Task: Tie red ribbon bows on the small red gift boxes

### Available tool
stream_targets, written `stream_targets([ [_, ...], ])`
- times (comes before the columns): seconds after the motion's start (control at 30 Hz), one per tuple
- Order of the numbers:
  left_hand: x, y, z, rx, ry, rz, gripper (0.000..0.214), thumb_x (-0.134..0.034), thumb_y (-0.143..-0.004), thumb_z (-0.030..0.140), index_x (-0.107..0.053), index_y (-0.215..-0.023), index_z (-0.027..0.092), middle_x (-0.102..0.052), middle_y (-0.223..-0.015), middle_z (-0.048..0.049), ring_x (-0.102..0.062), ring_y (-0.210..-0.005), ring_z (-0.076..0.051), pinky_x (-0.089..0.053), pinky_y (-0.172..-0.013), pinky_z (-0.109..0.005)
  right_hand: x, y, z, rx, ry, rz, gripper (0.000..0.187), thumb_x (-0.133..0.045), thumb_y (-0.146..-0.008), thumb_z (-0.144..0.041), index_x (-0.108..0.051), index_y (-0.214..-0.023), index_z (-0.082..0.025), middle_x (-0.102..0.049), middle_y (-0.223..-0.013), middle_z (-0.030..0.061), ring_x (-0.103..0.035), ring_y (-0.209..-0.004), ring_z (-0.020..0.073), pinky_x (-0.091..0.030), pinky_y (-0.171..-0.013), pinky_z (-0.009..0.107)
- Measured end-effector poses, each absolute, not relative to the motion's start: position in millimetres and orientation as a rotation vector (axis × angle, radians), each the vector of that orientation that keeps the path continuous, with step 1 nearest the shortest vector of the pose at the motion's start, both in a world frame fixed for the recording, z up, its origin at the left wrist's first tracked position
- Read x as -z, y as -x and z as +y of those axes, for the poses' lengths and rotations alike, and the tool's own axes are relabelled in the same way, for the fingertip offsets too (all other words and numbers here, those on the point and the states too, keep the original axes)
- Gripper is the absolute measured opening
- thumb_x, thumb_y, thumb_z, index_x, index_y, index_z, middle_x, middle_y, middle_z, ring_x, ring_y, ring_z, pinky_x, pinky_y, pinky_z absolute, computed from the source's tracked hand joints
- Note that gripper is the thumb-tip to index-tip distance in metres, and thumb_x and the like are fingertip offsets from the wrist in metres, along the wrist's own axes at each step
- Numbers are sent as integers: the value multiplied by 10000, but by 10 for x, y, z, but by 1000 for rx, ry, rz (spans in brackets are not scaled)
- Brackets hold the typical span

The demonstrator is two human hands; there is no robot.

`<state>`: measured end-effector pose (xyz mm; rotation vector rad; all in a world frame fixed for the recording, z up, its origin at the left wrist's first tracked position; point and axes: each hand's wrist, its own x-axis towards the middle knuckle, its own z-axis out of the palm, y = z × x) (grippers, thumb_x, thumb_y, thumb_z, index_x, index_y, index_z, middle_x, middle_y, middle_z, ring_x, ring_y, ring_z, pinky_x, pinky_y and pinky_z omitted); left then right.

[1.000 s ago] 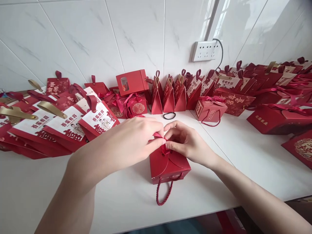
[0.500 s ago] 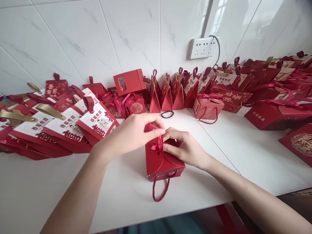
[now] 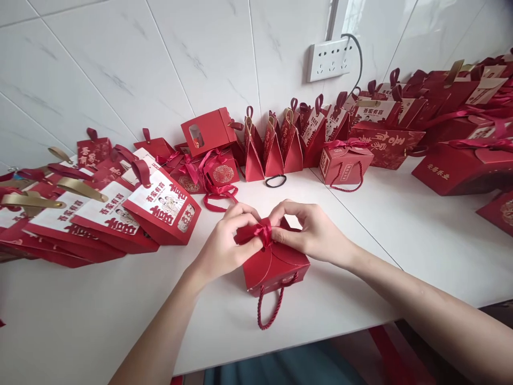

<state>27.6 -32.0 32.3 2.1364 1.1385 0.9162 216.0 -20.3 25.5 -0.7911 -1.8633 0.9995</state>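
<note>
Since the earlier frame the left hand (image 3: 224, 246) has drawn back off the box (image 3: 276, 264) to its left side, uncovering the ribbon (image 3: 262, 232) on the lid. Both hands pinch the ribbon between thumb and forefinger, left from the left, right hand (image 3: 315, 235) from the right, other fingers curled, forearms converging. The box sits near the front edge of the table (image 3: 80, 310), cord handle (image 3: 272, 313) pointing toward it; bare tabletop lies either side, bags (image 3: 160, 206) and a hair tie (image 3: 276, 181) behind.

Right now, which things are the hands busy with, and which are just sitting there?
In use: left hand, right hand, ribbon, small red box.
Just lying about: black hair tie, tied box, white-fronted bags, wall socket.
</note>
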Motion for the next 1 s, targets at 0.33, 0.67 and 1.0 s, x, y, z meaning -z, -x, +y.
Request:
stream_targets([
  [0.33, -407, -250, -388, -792, -1915, 1032, 168, -569, -834, 299, -647, -742, 182, -566, -1139, -73, -535, -1102, -229, -459, -880, -310, -266, -2163, -224, -1035, 765, -1832, 86, -613, -790, -99, -585, -733, -157, -622, -721, -30, -540, -653, 78, -429, -628, 189],
  [0.67, -415, -244, -360, -695, -1616, 1059, 292, -562, -859, 435, -731, -786, 208, -449, -1396, -35, -461, -1256, -272, -473, -944, -330, -271, -2201, -171, -1082, 682, -1873, 66, -628, -847, -197, -612, -790, -169, -654, -785, 4, -584, -726, 121, -459, -692, 243],
  [1.0, -444, -298, -394, -850, -1737, 1137, 197, -616, -829, 364, -668, -816, 174, -671, -826, -31, -623, -813, -164, -495, -748, -264, -311, -2214, -179, -1164, 675, -1814, 145, -679, -820, -274, -599, -776, -162, -641, -775, 7, -600, -705, 122, -497, -671, 249],
])
